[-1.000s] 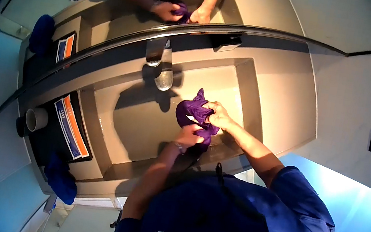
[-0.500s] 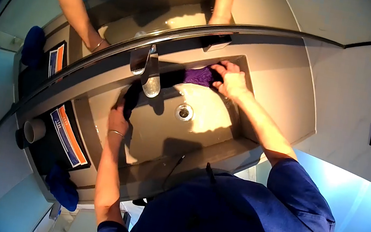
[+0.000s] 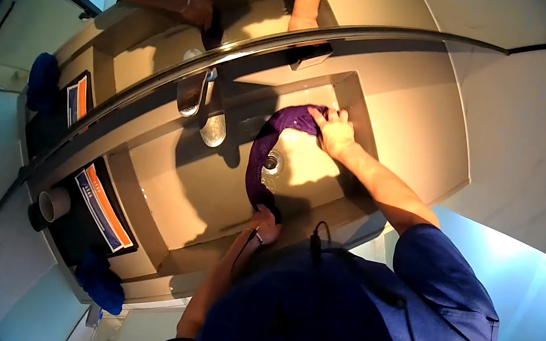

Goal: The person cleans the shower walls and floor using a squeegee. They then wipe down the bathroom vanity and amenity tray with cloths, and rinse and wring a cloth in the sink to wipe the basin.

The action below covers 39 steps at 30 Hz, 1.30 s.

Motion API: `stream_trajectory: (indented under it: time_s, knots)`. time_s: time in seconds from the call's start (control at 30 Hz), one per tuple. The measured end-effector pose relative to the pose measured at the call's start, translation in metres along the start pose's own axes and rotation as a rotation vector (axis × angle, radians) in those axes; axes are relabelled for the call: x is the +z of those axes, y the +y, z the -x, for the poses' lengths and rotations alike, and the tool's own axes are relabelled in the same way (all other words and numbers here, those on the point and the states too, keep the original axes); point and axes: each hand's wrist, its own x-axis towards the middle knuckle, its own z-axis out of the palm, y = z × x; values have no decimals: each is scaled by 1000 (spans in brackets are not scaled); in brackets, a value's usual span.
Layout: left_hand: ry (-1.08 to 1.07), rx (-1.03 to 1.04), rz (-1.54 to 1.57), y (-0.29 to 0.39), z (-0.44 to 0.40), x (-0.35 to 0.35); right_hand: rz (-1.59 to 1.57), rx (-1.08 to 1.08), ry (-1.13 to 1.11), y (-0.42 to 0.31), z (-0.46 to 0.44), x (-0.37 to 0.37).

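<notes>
A purple cloth (image 3: 262,151) lies in a curved band across the sink basin (image 3: 197,198), partly beside and over the drain (image 3: 273,163). My right hand (image 3: 337,134) has its fingers on the cloth's upper right end, near the basin's back right corner. My left hand (image 3: 266,225) is closed on the lower end, by the basin's front wall. The faucet (image 3: 212,129) stands left of the cloth.
Left of the basin are a cup (image 3: 54,204), a dark tray (image 3: 73,239) with a printed orange and blue card (image 3: 103,208), and a dark blue cloth (image 3: 100,284). A mirror edge (image 3: 352,32) runs behind the sink, with a small dark box (image 3: 310,56) below it.
My left hand has moved from the basin's left side to its front wall, swinging the cloth's end along. My right hand stays near the back right corner.
</notes>
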Motion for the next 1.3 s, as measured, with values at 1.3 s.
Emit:
stream_trajectory:
  time_s: [1.3]
  knots:
    - [869, -437, -371, -130, 13, -131, -26, 17, -217, 5, -18, -23]
